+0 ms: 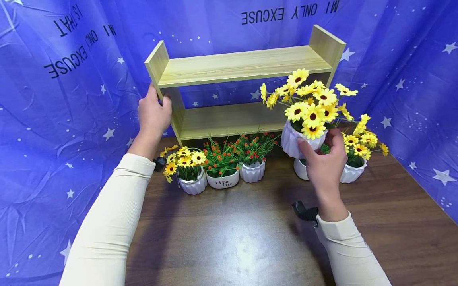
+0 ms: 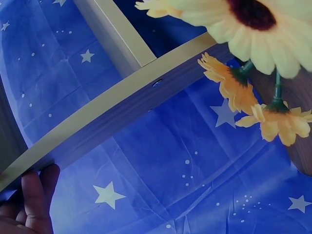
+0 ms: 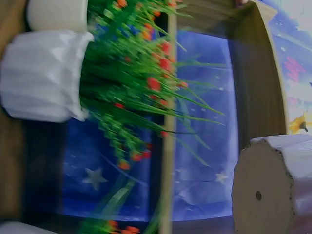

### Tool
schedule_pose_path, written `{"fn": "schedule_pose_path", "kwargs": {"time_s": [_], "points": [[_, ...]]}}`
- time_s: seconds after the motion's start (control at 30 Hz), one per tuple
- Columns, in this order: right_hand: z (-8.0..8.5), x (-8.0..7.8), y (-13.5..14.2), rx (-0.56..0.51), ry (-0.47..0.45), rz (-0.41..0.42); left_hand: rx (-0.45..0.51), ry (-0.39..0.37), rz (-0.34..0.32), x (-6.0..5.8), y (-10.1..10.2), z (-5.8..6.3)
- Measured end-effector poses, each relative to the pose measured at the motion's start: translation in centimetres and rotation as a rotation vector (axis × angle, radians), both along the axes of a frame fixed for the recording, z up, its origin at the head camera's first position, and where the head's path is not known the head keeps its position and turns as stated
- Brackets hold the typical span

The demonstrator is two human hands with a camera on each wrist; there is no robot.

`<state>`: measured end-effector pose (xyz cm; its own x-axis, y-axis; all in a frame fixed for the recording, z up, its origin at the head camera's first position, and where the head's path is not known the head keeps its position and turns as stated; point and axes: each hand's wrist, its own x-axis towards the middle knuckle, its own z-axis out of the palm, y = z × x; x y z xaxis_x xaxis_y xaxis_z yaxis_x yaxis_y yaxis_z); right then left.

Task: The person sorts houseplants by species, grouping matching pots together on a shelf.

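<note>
My left hand [image 1: 154, 110] grips the left side panel of a light wooden shelf [image 1: 247, 65]; in the left wrist view its fingers [image 2: 34, 197] curl at the panel's edge. With my right hand [image 1: 326, 161] I hold a white fluted flowerpot [image 1: 294, 139] of yellow artificial daisies [image 1: 313, 105], raised in front of the shelf's right end. The underside of this flowerpot [image 3: 263, 192], with a small hole, shows in the right wrist view. The right hand itself is out of that view.
Along the shelf's foot stand a yellow daisy pot [image 1: 193, 184], a white "Life" planter [image 1: 222, 180] and a fluted pot with red flowers [image 1: 252, 171]. On the right are another daisy pot [image 1: 352, 172] and a partly hidden white pot [image 1: 301, 169]. A blue star-patterned curtain [image 1: 214, 24] hangs behind.
</note>
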<state>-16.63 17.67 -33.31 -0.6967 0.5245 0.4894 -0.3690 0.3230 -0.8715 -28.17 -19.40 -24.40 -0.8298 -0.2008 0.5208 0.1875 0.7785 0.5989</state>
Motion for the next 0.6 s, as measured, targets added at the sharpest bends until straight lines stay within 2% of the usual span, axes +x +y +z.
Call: {"fn": "schedule_pose_path", "kwargs": {"time_s": [0.27, 0.47, 0.6], "points": [[3.8, -1.5, 0.2, -0.043, 0.130, 0.038, -0.004, 0.014, -0.001, -0.2, -0.1, -0.1], [6.9, -2.2, -0.6, -0.029, 0.152, 0.051, -0.002, 0.019, -0.002, -0.1, -0.1, -0.3], [9.3, -2.7, -1.2, -0.013, 0.208, 0.057, -0.001, 0.010, 0.003, -0.1, -0.1, -0.2]]}}
